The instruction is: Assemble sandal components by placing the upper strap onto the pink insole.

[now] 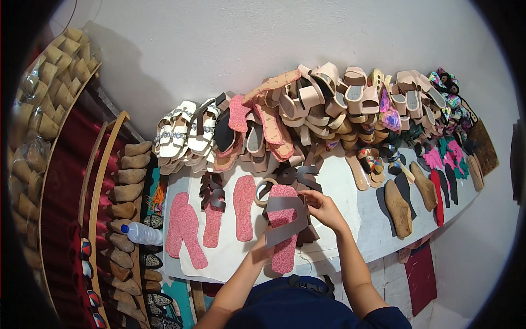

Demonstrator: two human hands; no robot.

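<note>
Head view: pink speckled sole, wide grey straps across.

- Bright, fairly even light over the worktop
- Soft shadow on the wall, beyond the worktop's far left corner
- Near edge bowed by fisheye; picture's rim black
- Focus mostly sharp

Wears dark-blue, short-sleeved shirt and black strap with buckle; leaves left hand and right hand bare.
</note>
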